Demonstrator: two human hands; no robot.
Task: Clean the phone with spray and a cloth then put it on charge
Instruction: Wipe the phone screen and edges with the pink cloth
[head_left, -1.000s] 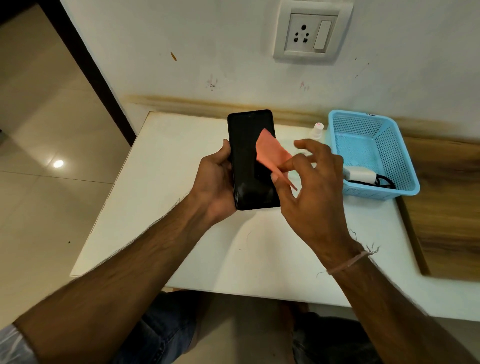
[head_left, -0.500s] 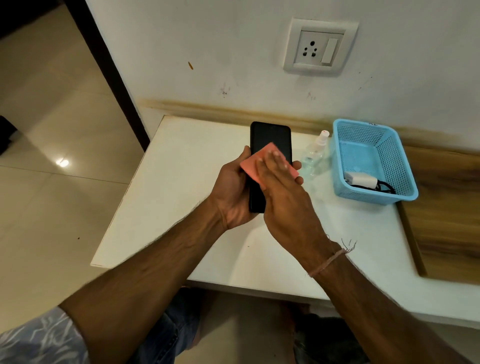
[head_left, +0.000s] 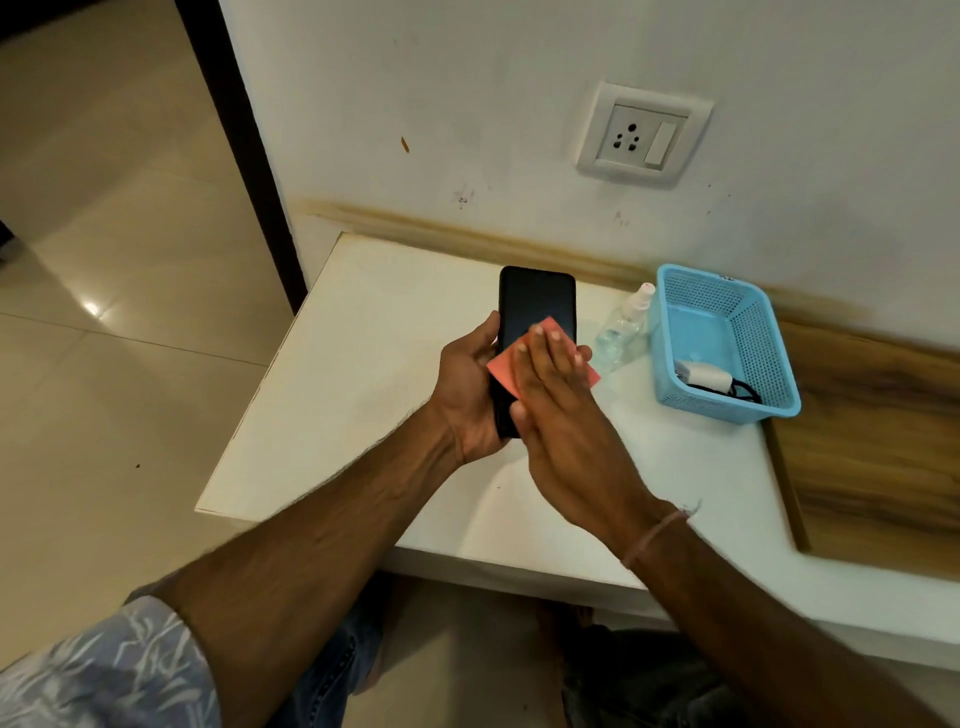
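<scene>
- A short sleeve (head_left: 104, 670) is seen at the left upper arm, pale blue-grey with a white, leaf-like pattern.
- Both forearms are left bare below it.
- A thin, pinkish thread band (head_left: 655, 535) is worn around the right wrist, with loose, frayed ends sticking out at the knot.
- Blue denim (head_left: 332, 670) is glimpsed over the legs beneath the arms, darker on the right side.
</scene>
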